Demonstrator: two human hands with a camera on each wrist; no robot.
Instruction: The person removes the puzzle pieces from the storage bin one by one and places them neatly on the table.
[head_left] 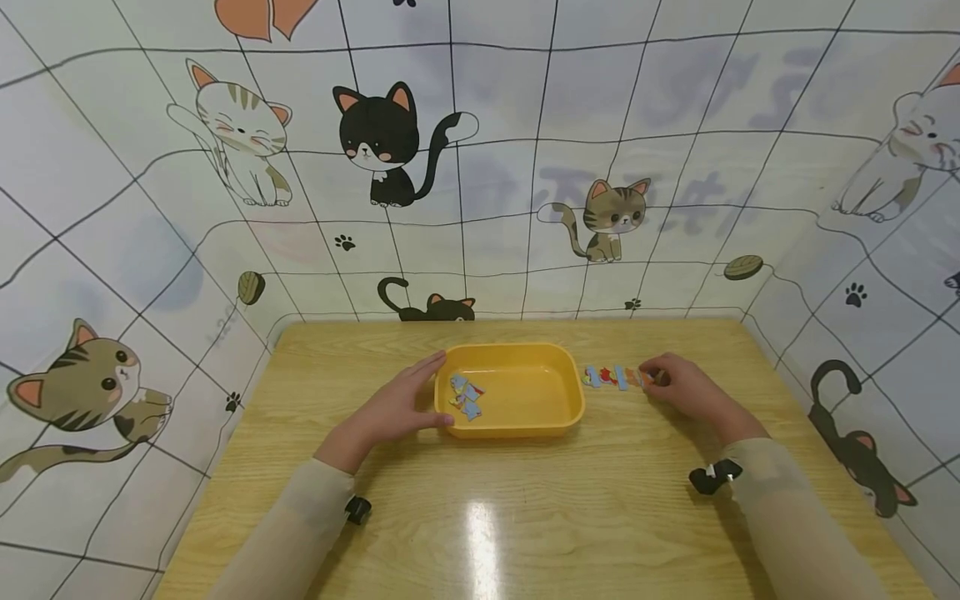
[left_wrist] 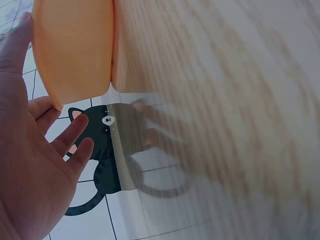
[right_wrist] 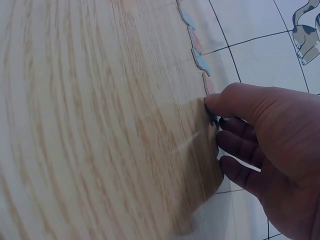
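Note:
A shallow yellow plastic tray (head_left: pixel 517 429) stands on the wooden table, its near side also filling the top of the left wrist view. My left hand (head_left: pixel 393 407) holds the tray's left end between thumb and fingers; its other fingers spread loosely in the left wrist view. Several small blue and multicoloured puzzle pieces (head_left: pixel 471 409) lie inside the tray at its left. Right of the tray runs a row of joined puzzle pieces (head_left: pixel 607 377). At the right end of that row, my right hand (head_left: pixel 686 387) pinches a puzzle piece, mostly hidden by the fingertips.
The wooden table (head_left: pixel 480 492) ends at the back and sides against a white grid-patterned covering (head_left: pixel 495 183) with cartoon cats. Black straps (head_left: pixel 716 475) sit at both wrists.

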